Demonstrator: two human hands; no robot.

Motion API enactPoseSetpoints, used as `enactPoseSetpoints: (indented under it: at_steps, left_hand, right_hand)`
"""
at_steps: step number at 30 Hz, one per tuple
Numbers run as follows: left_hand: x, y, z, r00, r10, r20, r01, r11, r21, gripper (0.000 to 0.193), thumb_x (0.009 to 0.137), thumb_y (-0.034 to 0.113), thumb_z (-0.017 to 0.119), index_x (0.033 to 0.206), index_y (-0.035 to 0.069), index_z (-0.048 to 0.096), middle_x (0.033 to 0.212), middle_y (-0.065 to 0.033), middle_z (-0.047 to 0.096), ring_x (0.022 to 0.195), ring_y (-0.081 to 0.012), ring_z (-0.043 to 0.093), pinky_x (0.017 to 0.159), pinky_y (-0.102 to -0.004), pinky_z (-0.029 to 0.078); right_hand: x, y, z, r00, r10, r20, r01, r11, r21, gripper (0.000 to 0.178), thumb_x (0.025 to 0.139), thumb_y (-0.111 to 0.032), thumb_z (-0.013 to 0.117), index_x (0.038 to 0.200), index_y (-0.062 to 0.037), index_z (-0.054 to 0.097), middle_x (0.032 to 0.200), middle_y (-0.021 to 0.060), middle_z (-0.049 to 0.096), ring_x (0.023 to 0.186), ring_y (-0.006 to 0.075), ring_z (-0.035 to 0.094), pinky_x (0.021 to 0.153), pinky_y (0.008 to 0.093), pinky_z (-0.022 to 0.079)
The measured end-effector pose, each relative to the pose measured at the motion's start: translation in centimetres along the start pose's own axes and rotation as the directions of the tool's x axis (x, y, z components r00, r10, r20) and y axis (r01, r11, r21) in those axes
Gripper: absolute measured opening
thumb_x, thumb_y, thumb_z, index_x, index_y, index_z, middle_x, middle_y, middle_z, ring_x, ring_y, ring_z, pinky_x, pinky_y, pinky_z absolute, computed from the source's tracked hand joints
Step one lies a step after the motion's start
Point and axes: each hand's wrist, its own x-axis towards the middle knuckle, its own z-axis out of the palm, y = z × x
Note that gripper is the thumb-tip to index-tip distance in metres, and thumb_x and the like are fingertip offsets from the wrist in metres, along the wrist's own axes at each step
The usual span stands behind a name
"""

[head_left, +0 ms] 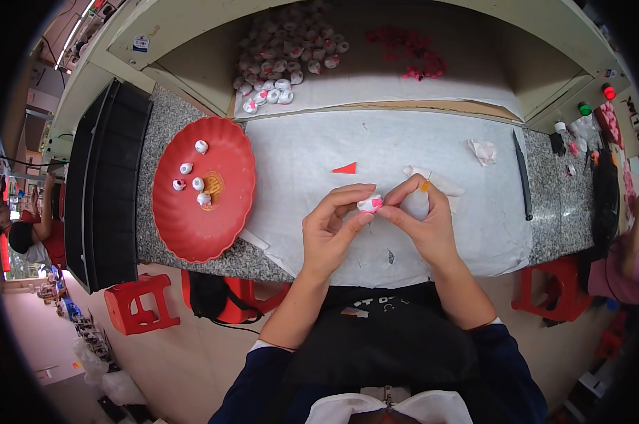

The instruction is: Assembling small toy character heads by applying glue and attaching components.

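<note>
Above the white-papered worktop, my left hand (331, 225) holds a small white rounded figure piece (365, 205) between thumb and fingers. A pink bow-shaped part (376, 203) sits on its right side. My right hand (427, 225) meets the piece there, thumb and forefinger pinched at the bow. Within the curl of that same hand shows a pale translucent bottle (416, 205) with an orange needle tip (425, 186) pointing up; how firmly it is held is hidden. A small red triangular scrap (345, 168) lies on the paper beyond my hands.
Left stands a red scalloped tray (165, 222) with several white pieces. The shelf behind carries a heap of white pieces (284, 53) and scattered pink parts (415, 56). A crumpled tissue (482, 152) and a dark pen-like tool (522, 173) lie right. Another person's arm (629, 244) shows far right.
</note>
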Motion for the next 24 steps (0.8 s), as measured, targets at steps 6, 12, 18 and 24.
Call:
enactPoseSetpoints:
  at_steps: [6,12,18,24]
  left_hand:
    - [0.0,0.3,-0.4,0.995,-0.076,0.067,0.088,0.978,-0.192,0.025,0.073,-0.005,0.056,0.097,-0.005,0.051,0.1,-0.0141,0.054,0.092,-0.0182,0.052,0.081,-0.0279,0.041]
    - [-0.4,-0.2,-0.3,0.993,-0.053,0.102,0.064,0.992,-0.108,0.024,0.074,-0.003,0.055,0.098,-0.004,0.051,0.097,-0.0131,0.055,0.09,-0.0164,0.053,0.079,-0.0279,0.042]
    - [-0.3,0.0,-0.9,0.977,-0.136,0.167,0.168,0.967,-0.191,0.023,0.075,-0.001,0.055,0.097,-0.004,0.052,0.098,-0.0119,0.055,0.09,-0.016,0.053,0.078,-0.0272,0.042]
    - [-0.3,0.1,-0.2,0.99,-0.105,0.094,0.114,0.988,-0.099,0.026,0.075,-0.002,0.055,0.101,-0.004,0.052,0.098,-0.0111,0.056,0.094,-0.0164,0.051,0.082,-0.0272,0.04]
  right_hand:
    - [0.2,-0.7,0.1,0.997,-0.042,0.062,0.037,0.995,0.089,0.027,0.064,-0.001,0.066,0.087,-0.0015,0.051,0.073,0.0031,0.053,0.069,0.0091,0.048,0.065,0.0212,0.039]
    - [-0.1,-0.5,-0.1,0.989,0.088,0.117,-0.108,0.978,0.179,0.025,0.066,-0.003,0.066,0.089,-0.0007,0.056,0.07,0.0014,0.053,0.064,0.0064,0.048,0.059,0.0201,0.039]
    - [-0.1,-0.3,-0.2,0.979,0.107,0.172,-0.149,0.956,0.254,0.024,0.067,-0.003,0.066,0.089,0.0005,0.056,0.07,0.0034,0.055,0.061,0.0076,0.05,0.055,0.0209,0.042]
    - [0.0,-0.5,-0.1,0.977,0.167,0.134,-0.201,0.929,0.31,0.022,0.069,-0.001,0.061,0.09,0.0022,0.054,0.075,0.0071,0.056,0.06,0.0113,0.053,0.053,0.0223,0.044]
